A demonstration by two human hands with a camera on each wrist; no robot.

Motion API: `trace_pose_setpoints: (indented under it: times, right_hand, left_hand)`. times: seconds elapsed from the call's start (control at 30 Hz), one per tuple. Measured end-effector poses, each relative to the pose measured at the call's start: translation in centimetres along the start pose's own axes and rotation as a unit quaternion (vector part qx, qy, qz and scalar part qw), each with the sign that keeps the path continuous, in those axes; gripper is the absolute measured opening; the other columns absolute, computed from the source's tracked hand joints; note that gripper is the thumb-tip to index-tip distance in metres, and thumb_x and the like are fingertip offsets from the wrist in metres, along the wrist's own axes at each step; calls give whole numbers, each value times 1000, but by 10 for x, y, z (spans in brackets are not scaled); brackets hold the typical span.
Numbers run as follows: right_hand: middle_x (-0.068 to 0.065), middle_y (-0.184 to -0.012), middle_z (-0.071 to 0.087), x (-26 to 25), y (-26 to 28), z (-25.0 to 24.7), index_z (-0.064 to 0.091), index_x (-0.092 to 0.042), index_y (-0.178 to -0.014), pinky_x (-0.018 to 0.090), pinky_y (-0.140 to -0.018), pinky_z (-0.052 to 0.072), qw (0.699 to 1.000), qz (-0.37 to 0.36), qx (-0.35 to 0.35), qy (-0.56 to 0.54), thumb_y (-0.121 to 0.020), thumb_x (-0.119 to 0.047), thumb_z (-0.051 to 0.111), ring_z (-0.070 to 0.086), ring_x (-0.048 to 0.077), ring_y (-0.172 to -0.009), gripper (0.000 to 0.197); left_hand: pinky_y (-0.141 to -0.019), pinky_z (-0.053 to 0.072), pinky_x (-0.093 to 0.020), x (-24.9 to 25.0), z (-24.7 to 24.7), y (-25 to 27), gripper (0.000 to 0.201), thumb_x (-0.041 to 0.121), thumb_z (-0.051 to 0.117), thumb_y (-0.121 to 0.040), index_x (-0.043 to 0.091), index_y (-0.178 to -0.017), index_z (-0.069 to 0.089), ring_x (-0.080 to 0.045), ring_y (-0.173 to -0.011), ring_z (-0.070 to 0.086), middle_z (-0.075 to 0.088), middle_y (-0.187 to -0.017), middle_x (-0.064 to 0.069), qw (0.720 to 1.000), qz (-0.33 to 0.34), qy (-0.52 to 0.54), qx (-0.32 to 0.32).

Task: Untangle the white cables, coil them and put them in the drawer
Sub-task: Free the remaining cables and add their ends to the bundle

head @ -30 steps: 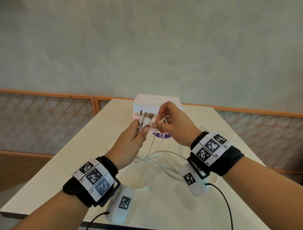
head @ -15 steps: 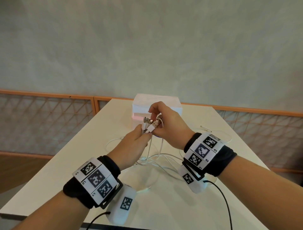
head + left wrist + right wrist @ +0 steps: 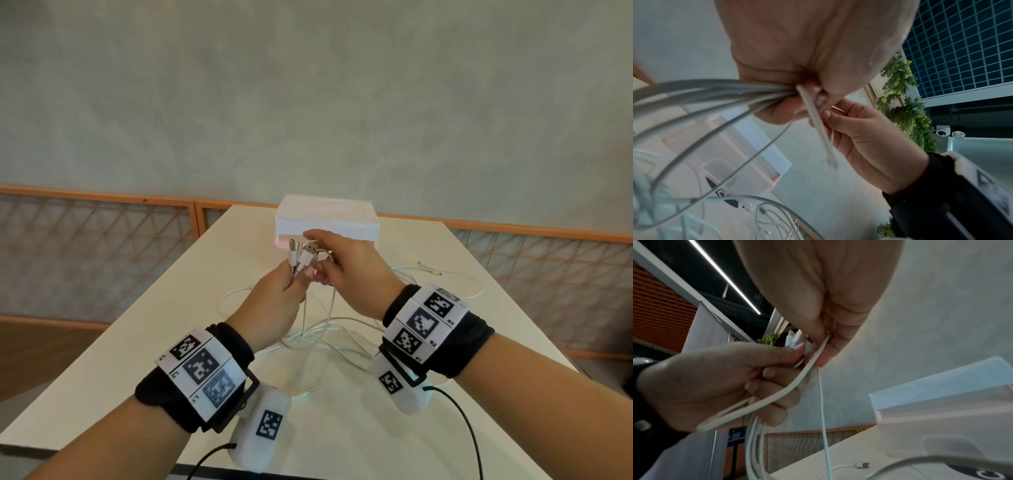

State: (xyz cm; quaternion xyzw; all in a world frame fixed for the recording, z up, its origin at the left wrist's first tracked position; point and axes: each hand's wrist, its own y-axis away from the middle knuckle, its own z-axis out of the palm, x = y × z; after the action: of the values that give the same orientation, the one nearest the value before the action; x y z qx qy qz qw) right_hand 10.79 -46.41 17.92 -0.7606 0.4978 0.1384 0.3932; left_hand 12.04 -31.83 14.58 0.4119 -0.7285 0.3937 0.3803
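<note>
Several white cables hang in a tangle from both hands down to the white table. My left hand grips a bunch of cable ends below their USB plugs, which stick up above the fist. My right hand pinches one cable right beside those plugs, touching the left hand. From the left wrist view the cables fan out of the fist. The white drawer box stands just behind the hands, its pink drawer pulled out.
A loose cable end lies on the table to the right of the box. An orange-framed lattice railing runs behind the table. Black leads trail from both wrist cameras toward the near table edge.
Both hands have risen slightly and drawn closer together. My right hand has shifted onto the cable beside the plugs, and the plug ends now lean to the right.
</note>
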Motion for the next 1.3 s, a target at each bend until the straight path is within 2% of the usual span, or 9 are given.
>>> trace_pose_setpoints:
  times: [0.13, 0.23, 0.37, 0.5, 0.67, 0.77, 0.97, 1.17, 1.3]
  right_hand:
    - [2, -104, 58, 7, -6, -10, 52, -13, -110, 20, -59, 48, 996, 7, 57, 61, -84, 7, 44, 59, 18, -66, 33]
    - [0, -88, 53, 18, -10, -19, 52, -15, -85, 15, -56, 36, 990, 14, 79, 117, -76, 11, 41, 48, 13, -65, 30]
    - [-11, -63, 54, 27, -2, -27, 57, -16, -68, 12, -53, 36, 990, 55, -29, 127, -77, 8, 40, 52, 2, -58, 31]
    - [-5, -76, 60, 38, 14, -40, 60, -15, -81, 19, -64, 40, 976, 65, -110, 179, -86, -7, 44, 54, 18, -75, 20]
    - [-5, -88, 58, 61, 20, -53, 62, -14, -92, 28, -75, 41, 944, 29, -177, 278, -87, -3, 42, 49, 15, -82, 23]
    - [-5, -82, 55, 72, 15, -59, 52, -23, -83, 36, -77, 47, 943, 18, -159, 292, -85, 3, 38, 50, 20, -78, 29]
    - [-2, -80, 57, 91, 13, -80, 50, -20, -82, 25, -69, 39, 944, 97, -107, 297, -82, 8, 35, 50, 19, -76, 31]
    - [-4, -64, 53, 127, 9, -108, 52, -24, -77, 34, -68, 44, 959, 186, 31, 210, -92, -1, 33, 51, 21, -63, 32]
    - [0, -77, 65, 137, 14, -130, 59, -18, -83, 35, -76, 44, 941, 206, 97, 252, -87, 4, 38, 59, 28, -83, 31]
  left_hand:
    - [-50, 26, -27, 1, -6, 2, 26, 30, 39, -99, 10, -94, 55, -13, -51, 33, 37, -57, 5, 998, -4, -60, 28]
    - [-50, 26, -27, 0, -10, 4, 25, 29, 38, -100, 10, -96, 53, -13, -50, 32, 36, -58, 3, 997, -2, -66, 38]
    - [-54, 31, -33, -4, -17, 0, 19, 25, 38, -100, 22, -82, 43, -16, -53, 33, 38, -63, -1, 995, -17, 22, 92]
    - [-49, 29, -29, -5, -31, -6, 19, 22, 44, -97, 20, -79, 38, -15, -50, 30, 32, -64, -3, 981, -47, 113, 148]
    - [-52, 30, -31, 0, -39, -12, 35, 36, 44, -98, 18, -69, 34, -16, -52, 29, 31, -60, -2, 976, -30, 119, 182]
    - [-50, 31, -27, 3, -40, -14, 36, 37, 43, -98, 19, -69, 34, -15, -51, 29, 30, -59, 0, 975, -21, 119, 185]
    - [-41, 23, -22, 9, -57, -16, 33, 36, 43, -98, 21, -71, 33, -12, -45, 23, 27, -58, 2, 966, 3, 157, 204]
    - [-47, 23, -31, 2, -69, -16, 33, 50, 46, -90, 39, -59, 47, -14, -49, 27, 30, -57, 8, 971, 37, 93, 217]
    - [-46, 23, -32, -3, -73, -16, 25, 55, 46, -85, 39, -66, 47, -13, -50, 28, 31, -57, 9, 971, 40, 88, 218]
